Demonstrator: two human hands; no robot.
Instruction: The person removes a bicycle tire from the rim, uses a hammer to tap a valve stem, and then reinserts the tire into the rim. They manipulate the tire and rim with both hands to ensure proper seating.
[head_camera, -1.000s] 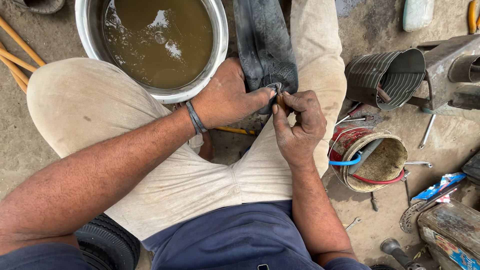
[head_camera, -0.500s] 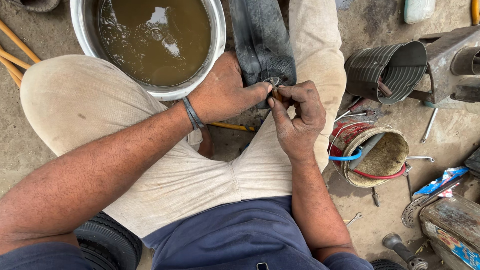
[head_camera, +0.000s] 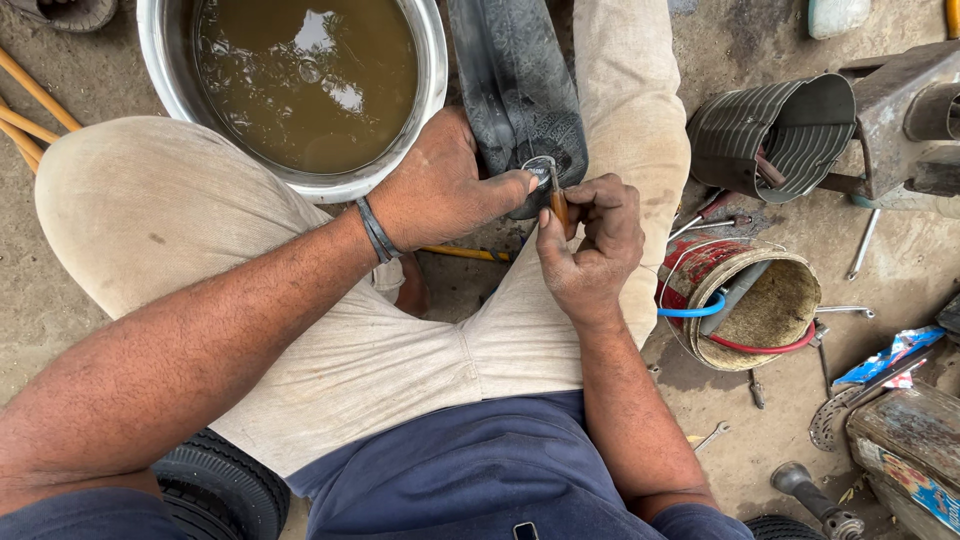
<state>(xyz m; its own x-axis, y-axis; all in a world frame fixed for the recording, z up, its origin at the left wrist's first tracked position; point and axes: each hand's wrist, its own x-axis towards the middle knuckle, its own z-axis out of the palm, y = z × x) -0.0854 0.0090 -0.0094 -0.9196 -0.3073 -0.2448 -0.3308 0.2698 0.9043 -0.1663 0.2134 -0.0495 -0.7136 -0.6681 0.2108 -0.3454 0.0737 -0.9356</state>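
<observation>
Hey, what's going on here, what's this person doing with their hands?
A seated person is working on a black rubber inner tube draped over their right knee. The left hand pinches the tube near its round valve fitting, while the right hand holds a small brown-handled tool against it. A metal basin of murky water sits on the ground in front.

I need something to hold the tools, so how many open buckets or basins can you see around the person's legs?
2: a metal basin of murky water at top left beside the left hand, and a rusty red can of hoses right of the right hand. Others may be out of frame.
</observation>
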